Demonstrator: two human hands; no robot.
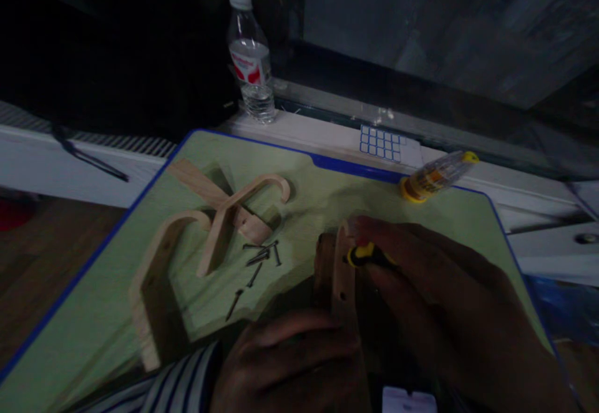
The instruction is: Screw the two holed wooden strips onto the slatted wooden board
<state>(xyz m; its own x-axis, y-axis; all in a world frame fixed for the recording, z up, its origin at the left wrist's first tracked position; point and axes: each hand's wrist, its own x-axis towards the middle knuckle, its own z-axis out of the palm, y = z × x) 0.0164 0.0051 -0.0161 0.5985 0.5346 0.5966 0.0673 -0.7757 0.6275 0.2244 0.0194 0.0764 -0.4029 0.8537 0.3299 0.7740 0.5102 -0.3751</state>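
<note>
My left hand (290, 360) is wrapped round the lower part of a curved wooden piece (344, 282) that stands on edge against a darker wooden block (324, 266). A dark hole shows in its face. My right hand (444, 301) grips a yellow-and-black screwdriver (362, 254), its near end at the upper part of the curved piece; its tip cannot be made out. Several screws (259, 257) lie loose to the left. Beyond them are a hooked wooden piece (218, 232), a flat wooden strip (199, 182) and a larger bent wooden piece (152, 269).
The green tabletop (299, 213) has a blue rim. A yellow-capped glue bottle (435, 176) stands at its far right edge. On the sill behind are a water bottle (253, 63) and a blue-gridded sheet (381, 143). A white object (408, 400) shows at the bottom.
</note>
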